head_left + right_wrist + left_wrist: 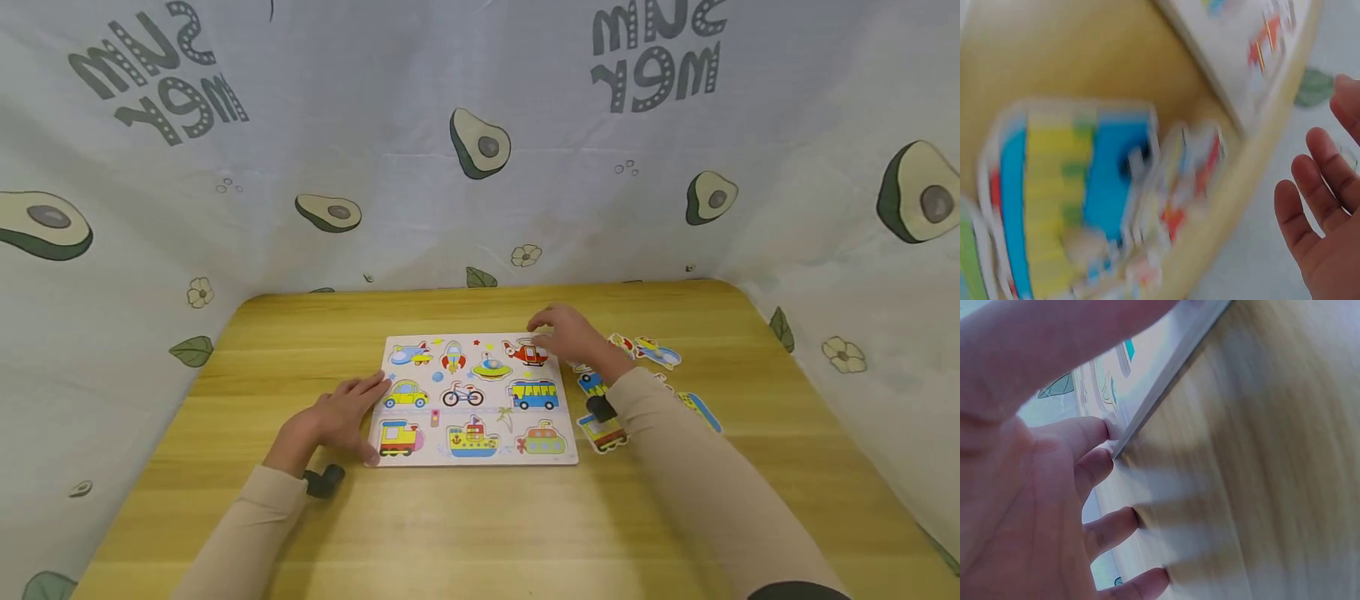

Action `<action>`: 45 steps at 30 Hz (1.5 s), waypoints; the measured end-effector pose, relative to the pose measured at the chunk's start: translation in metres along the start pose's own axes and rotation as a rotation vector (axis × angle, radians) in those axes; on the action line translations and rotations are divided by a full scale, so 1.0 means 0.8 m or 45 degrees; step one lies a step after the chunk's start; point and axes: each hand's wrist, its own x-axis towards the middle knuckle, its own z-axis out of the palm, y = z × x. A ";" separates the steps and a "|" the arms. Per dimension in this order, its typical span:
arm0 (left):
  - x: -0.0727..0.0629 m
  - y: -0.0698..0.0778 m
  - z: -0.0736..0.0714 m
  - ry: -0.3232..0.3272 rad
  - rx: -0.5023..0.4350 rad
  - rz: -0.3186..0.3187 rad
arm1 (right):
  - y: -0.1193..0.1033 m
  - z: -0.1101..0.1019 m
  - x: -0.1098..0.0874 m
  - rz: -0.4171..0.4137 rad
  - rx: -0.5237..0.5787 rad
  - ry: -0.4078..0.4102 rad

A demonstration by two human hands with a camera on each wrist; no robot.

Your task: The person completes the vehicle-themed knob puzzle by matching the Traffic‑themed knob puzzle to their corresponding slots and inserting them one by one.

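Touching the board (495, 397), left hand (345, 419) spread — palm (1022, 506) in wrist view only — right hand (573, 339) loose.

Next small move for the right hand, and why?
Probably shift the right hand over to the loose pieces and pinch one: it appears to hold nothing, the pieces lie just right of the puzzle board, and the left hand touches the board's left edge, so could steady it.

In the head view the right hand (573, 337) hides the upper right corner of the puzzle board (497, 400) and a sleeve (697, 467) partly covers loose pieces (701, 412), while the right wrist view blurs a blue-and-yellow piece (1054, 187) and the left wrist view crops the left hand (1041, 506)
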 end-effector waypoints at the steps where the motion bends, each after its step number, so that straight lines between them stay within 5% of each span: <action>1: 0.000 0.000 0.000 0.003 0.002 0.002 | 0.006 -0.011 -0.001 0.021 -0.020 0.003; 8: 0.000 -0.002 -0.002 0.011 0.002 -0.008 | 0.040 -0.070 -0.008 0.080 -0.070 0.001; 19: -0.001 0.002 -0.004 0.005 -0.016 -0.016 | 0.087 -0.123 -0.036 0.122 -0.124 -0.057; 26: 0.004 0.001 0.002 0.013 -0.009 0.003 | 0.114 -0.163 -0.063 0.245 -0.062 -0.050; 36: 0.008 0.004 0.008 0.024 -0.004 0.010 | 0.161 -0.145 -0.107 0.196 -0.205 -0.018; 45: 0.000 0.000 0.003 0.030 -0.006 0.003 | 0.170 -0.094 -0.111 0.247 -0.189 -0.022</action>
